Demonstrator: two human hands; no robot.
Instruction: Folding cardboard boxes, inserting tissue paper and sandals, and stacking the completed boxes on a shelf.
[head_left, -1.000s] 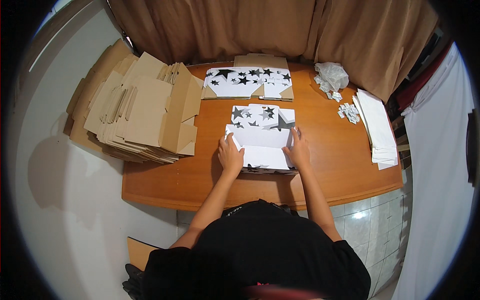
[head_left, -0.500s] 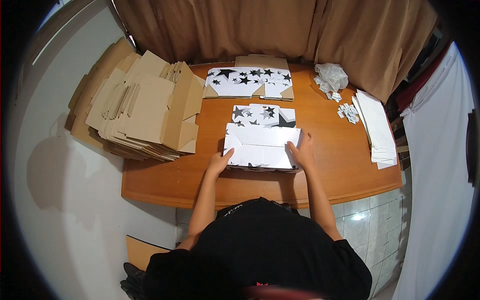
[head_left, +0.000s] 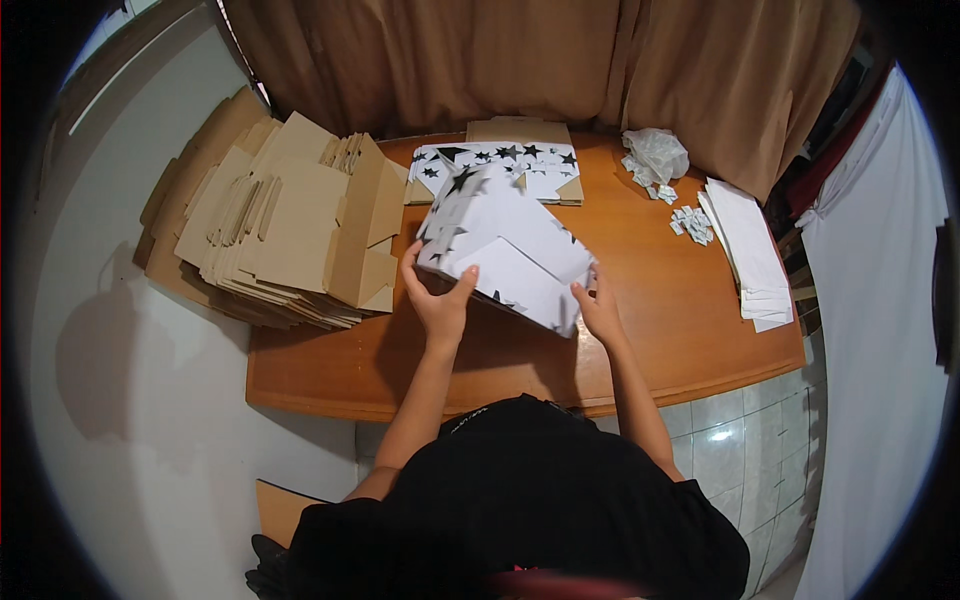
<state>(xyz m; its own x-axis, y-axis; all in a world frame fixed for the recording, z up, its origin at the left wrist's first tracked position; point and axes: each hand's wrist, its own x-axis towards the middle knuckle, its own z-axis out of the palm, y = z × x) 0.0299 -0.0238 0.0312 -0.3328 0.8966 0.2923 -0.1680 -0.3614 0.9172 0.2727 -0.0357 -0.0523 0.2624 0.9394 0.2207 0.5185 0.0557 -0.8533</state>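
Between my two hands is a white cardboard box point(head_left: 515, 262) printed with black and grey stars, tilted and turned at an angle above the table. My left hand point(head_left: 440, 300) grips its left lower corner, thumb on the near face and fingers at the side. At the right corner my right hand point(head_left: 598, 303) pinches the edge with thumb and fingers. A star-printed panel rises at the box's far left, slightly blurred. Just behind it lies a stack of flat star-printed cardboard point(head_left: 548, 180), partly covered by the box.
Tall piles of folded brown cardboard point(head_left: 290, 220) fill the left of the wooden table point(head_left: 670, 340). At the right are a clear plastic bag point(head_left: 657, 155), small white packets point(head_left: 691, 225) and a stack of white sheets point(head_left: 745, 250). A brown curtain point(head_left: 480, 60) hangs behind.
The box has been lifted and turned, its left side swinging up and away. My left hand has moved up and left along with it; my right hand stays near the right corner.
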